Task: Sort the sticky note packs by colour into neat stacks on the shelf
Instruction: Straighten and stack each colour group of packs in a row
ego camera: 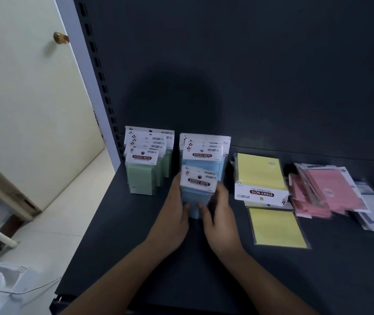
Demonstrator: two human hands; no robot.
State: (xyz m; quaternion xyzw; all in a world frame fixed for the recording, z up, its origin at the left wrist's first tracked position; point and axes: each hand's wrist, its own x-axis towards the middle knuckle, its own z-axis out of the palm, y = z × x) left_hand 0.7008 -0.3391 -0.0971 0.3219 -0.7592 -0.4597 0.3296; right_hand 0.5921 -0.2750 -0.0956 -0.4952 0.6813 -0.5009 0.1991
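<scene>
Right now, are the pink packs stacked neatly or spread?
Spread: the pink packs lie fanned and overlapping at angles, not squared up.

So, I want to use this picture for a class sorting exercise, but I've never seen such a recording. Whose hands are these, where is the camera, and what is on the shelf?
No machine here: a person works with bare hands, filmed by one camera worn on the head, looking down. The left hand and right hand together grip a blue pack. On the dark shelf, green packs are grouped at the back left, with blue packs beside them. Further right lie yellow packs, then a loose, untidy pink pile.
</scene>
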